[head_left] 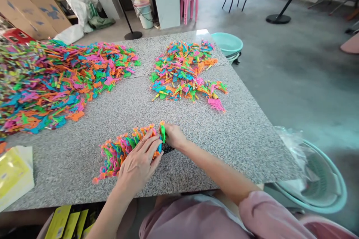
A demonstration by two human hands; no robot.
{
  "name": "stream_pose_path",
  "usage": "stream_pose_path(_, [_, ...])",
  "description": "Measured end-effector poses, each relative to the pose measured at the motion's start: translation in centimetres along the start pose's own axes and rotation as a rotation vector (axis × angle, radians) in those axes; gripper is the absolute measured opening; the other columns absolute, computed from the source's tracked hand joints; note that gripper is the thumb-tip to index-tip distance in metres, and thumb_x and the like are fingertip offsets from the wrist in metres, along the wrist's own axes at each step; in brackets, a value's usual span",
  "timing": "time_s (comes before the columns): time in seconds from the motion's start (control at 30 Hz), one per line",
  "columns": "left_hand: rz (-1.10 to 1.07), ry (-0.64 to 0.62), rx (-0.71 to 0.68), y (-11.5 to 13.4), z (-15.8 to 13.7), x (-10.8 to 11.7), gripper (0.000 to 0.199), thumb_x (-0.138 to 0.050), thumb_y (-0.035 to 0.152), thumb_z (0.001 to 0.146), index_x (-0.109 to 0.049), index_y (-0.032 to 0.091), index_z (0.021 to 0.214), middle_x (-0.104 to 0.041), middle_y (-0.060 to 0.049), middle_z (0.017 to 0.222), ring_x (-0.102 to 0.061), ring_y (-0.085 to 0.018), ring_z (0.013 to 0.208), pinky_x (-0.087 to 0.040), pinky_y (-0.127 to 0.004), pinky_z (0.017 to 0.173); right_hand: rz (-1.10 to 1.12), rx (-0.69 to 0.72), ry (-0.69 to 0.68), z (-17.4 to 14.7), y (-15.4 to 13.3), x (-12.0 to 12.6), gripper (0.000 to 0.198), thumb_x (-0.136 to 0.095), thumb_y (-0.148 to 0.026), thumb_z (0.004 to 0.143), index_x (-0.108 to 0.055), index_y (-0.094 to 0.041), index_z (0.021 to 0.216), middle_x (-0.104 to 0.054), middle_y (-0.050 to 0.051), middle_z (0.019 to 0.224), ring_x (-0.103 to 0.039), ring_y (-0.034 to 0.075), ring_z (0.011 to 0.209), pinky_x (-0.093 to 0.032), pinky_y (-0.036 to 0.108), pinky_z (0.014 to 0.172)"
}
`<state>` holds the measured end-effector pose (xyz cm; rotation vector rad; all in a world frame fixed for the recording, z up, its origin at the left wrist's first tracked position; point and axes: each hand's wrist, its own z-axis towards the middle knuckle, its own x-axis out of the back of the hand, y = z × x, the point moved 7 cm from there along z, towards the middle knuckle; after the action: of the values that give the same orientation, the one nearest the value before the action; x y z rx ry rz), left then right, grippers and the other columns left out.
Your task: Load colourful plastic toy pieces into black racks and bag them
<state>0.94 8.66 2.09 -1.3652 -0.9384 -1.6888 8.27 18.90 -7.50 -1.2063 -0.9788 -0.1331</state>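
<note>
Close to the table's front edge, small plastic toy guns (114, 153) in pink, green, blue and orange stand packed in a row, many with orange cup-shaped tips. My left hand (141, 158) lies across the right end of this row, fingers over the top and thumb lower down, holding the toys together. Just beyond those fingers, my right hand (174, 136) pinches an upright green toy gun (163, 133) with an orange tip. Part of a black holder (168, 148) shows under the row's right end; toys and hands hide the rest.
A large heap of similar toys (64, 78) covers the table's left; a smaller pile (185, 69) lies at the back right. Yellow-printed packaging (15, 173) rests at the left edge. Teal basins (228, 43) and a basket (338, 190) stand beyond the granite table's (224, 149) right side.
</note>
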Motion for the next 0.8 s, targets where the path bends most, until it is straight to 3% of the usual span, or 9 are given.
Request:
stream_pose_path(0.13, [0.017, 0.036, -0.001, 0.0, 0.1, 0.0, 0.032, -0.047, 0.024, 0.098, -0.052, 0.018, 0.129, -0.059, -0.011, 0.135, -0.040, -0.030, 0.141, -0.047, -0.046, 0.109, -0.141, 0.055, -0.118, 0.9, -0.8, 0.2, 0.026, -0.057, -0.015, 0.087, -0.064, -0.018, 0.112, -0.073, 0.007, 0.090, -0.068, 0.020, 0.084, -0.046, 0.024, 0.073])
stream_pose_path(0.33, [0.056, 0.078, -0.047, 0.1, 0.7, 0.3, 0.034, -0.047, 0.027, 0.098, -0.056, 0.026, 0.131, -0.055, -0.008, 0.144, -0.043, -0.031, 0.139, -0.047, -0.053, 0.106, -0.168, 0.119, -0.197, 2.4, -2.4, -0.5, 0.017, -0.055, -0.020, 0.091, -0.068, -0.020, 0.102, -0.073, 0.005, 0.088, -0.068, 0.020, 0.083, -0.046, 0.025, 0.072])
stream_pose_path(0.43, [0.043, 0.077, -0.072, -0.2, 0.7, 0.0, 0.036, -0.044, 0.028, 0.099, -0.056, 0.025, 0.132, -0.060, -0.005, 0.139, -0.045, -0.032, 0.138, -0.050, -0.053, 0.103, -0.122, 0.182, -0.153, 1.5, -1.9, 0.0, 0.019, -0.060, -0.018, 0.088, -0.067, -0.021, 0.105, -0.072, 0.005, 0.097, -0.066, 0.019, 0.094, -0.047, 0.025, 0.082])
stream_pose_path(0.5, [0.024, 0.100, -0.084, -0.5, 0.7, -0.2, 0.035, -0.044, 0.030, 0.098, -0.058, 0.021, 0.129, -0.061, -0.007, 0.138, -0.045, -0.031, 0.138, -0.051, -0.050, 0.102, -0.153, 0.185, -0.029, 0.1, 0.0, 2.6, 0.030, -0.065, -0.016, 0.084, -0.064, -0.020, 0.114, -0.068, 0.008, 0.116, -0.059, 0.019, 0.112, -0.044, 0.027, 0.095])
stream_pose_path(0.57, [0.003, 0.109, -0.102, -0.6, 0.6, -0.3, 0.034, -0.043, 0.032, 0.099, -0.060, 0.019, 0.125, -0.059, -0.008, 0.140, -0.046, -0.030, 0.138, -0.051, -0.046, 0.103, -0.284, 0.007, 0.186, -1.9, 3.8, 7.1, 0.039, -0.063, -0.015, 0.086, -0.059, -0.018, 0.124, -0.057, 0.013, 0.135, -0.048, 0.023, 0.127, -0.038, 0.034, 0.105])
stream_pose_path(0.63, [-0.006, 0.109, -0.110, -0.6, 0.6, -0.4, 0.033, -0.043, 0.033, 0.099, -0.060, 0.018, 0.123, -0.059, -0.009, 0.140, -0.045, -0.029, 0.139, -0.050, -0.045, 0.105, -0.465, -0.377, 0.392, -4.9, 8.6, 12.2, 0.038, -0.047, -0.012, 0.093, -0.056, -0.016, 0.130, -0.050, 0.017, 0.140, -0.044, 0.027, 0.130, -0.037, 0.041, 0.106])
stream_pose_path(0.7, [-0.003, 0.113, -0.110, -0.5, 0.6, -0.3, 0.033, -0.042, 0.034, 0.099, -0.060, 0.019, 0.123, -0.059, -0.008, 0.140, -0.042, -0.029, 0.140, -0.048, -0.045, 0.107, -0.572, -0.554, 0.335, -7.3, 11.4, 14.3, 0.043, -0.038, -0.005, 0.092, -0.054, -0.013, 0.131, -0.049, 0.019, 0.140, -0.047, 0.028, 0.126, -0.039, 0.039, 0.101])
stream_pose_path(0.8, [0.008, 0.118, -0.115, -0.4, 0.6, -0.1, 0.033, -0.041, 0.035, 0.100, -0.060, 0.019, 0.122, -0.059, -0.009, 0.139, -0.041, -0.030, 0.141, -0.049, -0.046, 0.107, -0.601, -0.465, 0.096, -8.8, 12.0, 13.0, 0.042, -0.034, -0.002, 0.091, -0.058, -0.014, 0.123, -0.056, 0.015, 0.131, -0.055, 0.024, 0.114, -0.043, 0.031, 0.093])
